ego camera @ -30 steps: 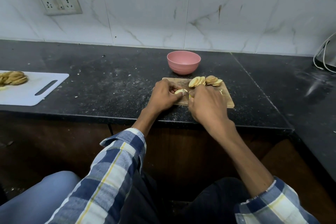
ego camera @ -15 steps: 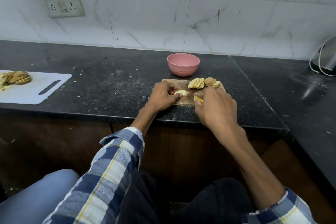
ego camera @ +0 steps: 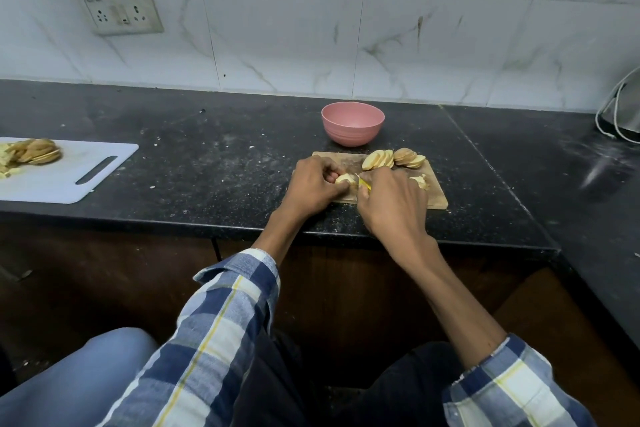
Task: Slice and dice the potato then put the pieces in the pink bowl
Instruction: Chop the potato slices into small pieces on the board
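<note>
A small wooden cutting board (ego camera: 437, 197) lies near the counter's front edge. On it my left hand (ego camera: 313, 184) pinches a pale potato piece (ego camera: 345, 179). My right hand (ego camera: 393, 204) grips a knife with a yellow handle (ego camera: 364, 184), its blade mostly hidden, against that piece. Two fans of round potato slices (ego camera: 393, 158) lie at the board's far side, and a few cut bits (ego camera: 419, 180) lie at its right. The pink bowl (ego camera: 352, 123) stands just behind the board, with nothing visible inside.
A white plastic cutting board (ego camera: 79, 177) with another heap of potato slices (ego camera: 36, 156) lies at the left on the black counter (ego camera: 214, 163). A metal appliance with a white cord (ego camera: 620, 114) stands at the far right. A tiled wall with a socket plate (ego camera: 116, 2) rises behind.
My right hand drew back toward me, then moved forward again to the potato piece. My left hand stayed on the piece. The camera has shifted slightly.
</note>
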